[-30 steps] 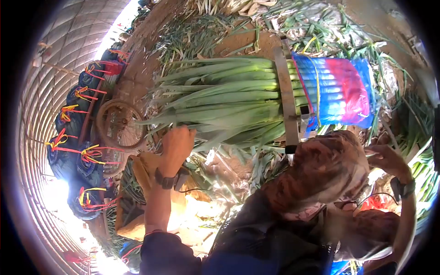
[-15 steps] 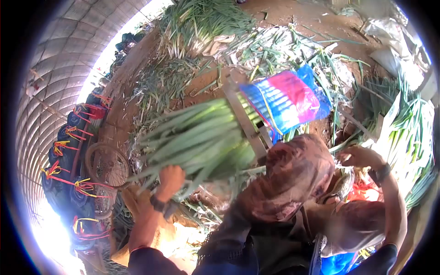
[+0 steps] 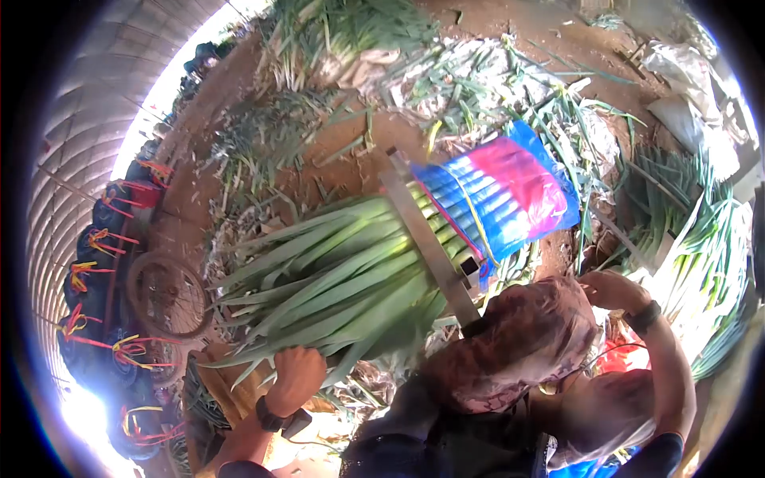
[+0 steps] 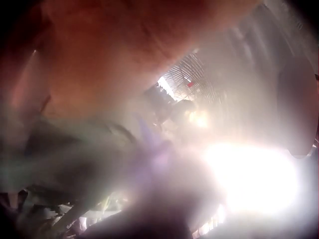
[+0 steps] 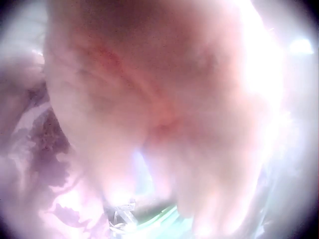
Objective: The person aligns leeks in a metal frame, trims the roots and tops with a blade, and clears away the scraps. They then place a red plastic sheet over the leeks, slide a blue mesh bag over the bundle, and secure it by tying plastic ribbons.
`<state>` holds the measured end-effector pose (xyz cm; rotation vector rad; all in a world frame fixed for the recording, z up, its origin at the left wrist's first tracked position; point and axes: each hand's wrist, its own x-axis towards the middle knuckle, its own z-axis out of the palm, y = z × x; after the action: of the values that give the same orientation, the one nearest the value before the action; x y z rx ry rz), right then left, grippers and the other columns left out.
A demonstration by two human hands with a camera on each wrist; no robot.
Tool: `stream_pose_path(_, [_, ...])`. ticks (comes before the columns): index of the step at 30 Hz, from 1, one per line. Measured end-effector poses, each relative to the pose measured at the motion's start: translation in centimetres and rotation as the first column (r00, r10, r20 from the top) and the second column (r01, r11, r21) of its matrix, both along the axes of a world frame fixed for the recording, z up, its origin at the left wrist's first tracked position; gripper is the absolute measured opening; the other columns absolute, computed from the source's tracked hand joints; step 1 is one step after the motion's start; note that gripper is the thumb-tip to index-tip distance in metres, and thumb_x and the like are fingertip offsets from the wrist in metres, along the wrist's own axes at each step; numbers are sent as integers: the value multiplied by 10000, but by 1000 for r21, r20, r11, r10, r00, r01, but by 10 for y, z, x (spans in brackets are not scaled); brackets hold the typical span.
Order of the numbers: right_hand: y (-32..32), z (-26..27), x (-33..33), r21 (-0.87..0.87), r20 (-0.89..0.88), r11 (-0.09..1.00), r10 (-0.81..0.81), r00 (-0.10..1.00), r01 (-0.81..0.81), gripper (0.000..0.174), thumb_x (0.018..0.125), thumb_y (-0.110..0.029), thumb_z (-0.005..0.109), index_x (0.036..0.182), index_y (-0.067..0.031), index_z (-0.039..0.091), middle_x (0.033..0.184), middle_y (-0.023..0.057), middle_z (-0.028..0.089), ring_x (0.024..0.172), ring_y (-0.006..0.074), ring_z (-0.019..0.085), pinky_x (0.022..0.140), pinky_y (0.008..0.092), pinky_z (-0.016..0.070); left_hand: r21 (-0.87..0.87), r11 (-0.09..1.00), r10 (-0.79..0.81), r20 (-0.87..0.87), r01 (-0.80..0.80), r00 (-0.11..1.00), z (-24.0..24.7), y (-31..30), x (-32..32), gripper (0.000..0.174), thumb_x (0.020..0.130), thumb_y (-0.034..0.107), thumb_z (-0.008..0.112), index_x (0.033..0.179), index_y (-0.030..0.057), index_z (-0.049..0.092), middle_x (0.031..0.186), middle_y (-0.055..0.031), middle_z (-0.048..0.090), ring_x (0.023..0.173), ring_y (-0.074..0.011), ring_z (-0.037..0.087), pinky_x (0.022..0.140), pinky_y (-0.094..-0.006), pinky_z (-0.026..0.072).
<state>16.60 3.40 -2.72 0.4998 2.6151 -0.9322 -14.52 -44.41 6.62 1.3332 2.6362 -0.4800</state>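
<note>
Left hand (image 3: 299, 374) was closed in a fist against the underside of the leek bundle (image 3: 335, 271) at its leafy end, fingers curled into the lowest leaves, as far as the head view showed. Right hand (image 3: 610, 288) was raised beside the patterned brown cloth (image 3: 526, 342), fingers bent; could not tell whether it held anything. The right wrist view was filled by the blurred hand, and the left wrist view was washed out by glare. Bundle lay up and ahead of both hands, off the earth floor (image 3: 343, 143), with its long axis running diagonally from leaf tips at lower left to the blue-and-pink wrap (image 3: 502, 195) at upper right. A flat metal band (image 3: 426, 239) crossed it just short of the wrap. Left hand was in contact with the bundle and was the nearer one. Right hand was apart from it, below the wrapped end, with the cloth between it and the stalks. Loose leeks (image 3: 709, 263) lay heaped to the right. A wheel (image 3: 167, 295) and dark bundles tied with red and yellow ribbon (image 3: 96, 263) stood at the left edge.
</note>
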Motion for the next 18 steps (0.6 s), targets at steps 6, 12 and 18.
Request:
stream_pose_path(6, [28,-29,-34,-85,155,996,-25,988,39,473,827,-366,672,1173,-48,621,1065,181,657,979,337,629,858,415,488,-74,870,470,419,-487,777,-24,-9,-16,226,796,202,654,831,-18,694,779,-194,678,689,-355,665,563,-415,538])
stream_pose_path(12, [61,-96,-57,-242,231,951,-136,963,192,321,799,-339,705,945,-54,714,845,158,687,794,287,663,738,396,505,-53,465,701,632,-884,331,-14,11,-14,288,873,230,665,1068,20,630,830,-65,681,640,-128,652,477,-245,534])
stream_pose_path(18, [71,-151,-46,-341,372,917,-73,926,209,385,866,-361,654,750,6,652,619,73,582,569,156,553,627,327,470,-30,460,645,698,-888,310,-33,-43,-15,202,928,217,597,975,24,633,717,-49,645,558,-115,597,479,-260,491])
